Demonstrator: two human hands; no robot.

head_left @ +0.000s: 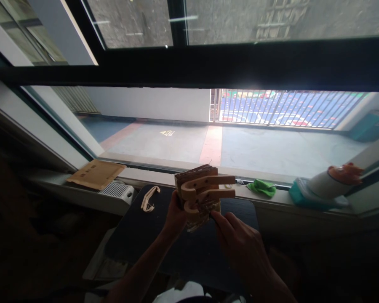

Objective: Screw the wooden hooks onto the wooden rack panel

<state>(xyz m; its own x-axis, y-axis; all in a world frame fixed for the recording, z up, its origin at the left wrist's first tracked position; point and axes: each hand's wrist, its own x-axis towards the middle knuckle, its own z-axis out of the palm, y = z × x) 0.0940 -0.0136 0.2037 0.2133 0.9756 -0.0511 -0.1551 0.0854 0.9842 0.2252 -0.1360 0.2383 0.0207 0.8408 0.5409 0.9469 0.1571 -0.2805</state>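
Note:
My left hand (176, 214) is closed around the left side of a brown block (199, 171) with ragged, layered edges. Two pale wooden hook-shaped pieces (210, 191) lie across its near face, their straight ends pointing right. At the block's lower right edge, my right hand (236, 235) is closed in a pinch. A small dark bit shows at its fingertips, too dim to name. Another pale wooden hook-shaped piece (150, 199) lies on the dark table (135, 240), left of my hands.
Along the windowsill are a brown envelope (96, 173), a white slatted box (118, 190), a green cloth (261, 187) and a teal container (298, 192) with a white cylinder (325, 181). A window with a dark frame (189, 67) rises behind the table.

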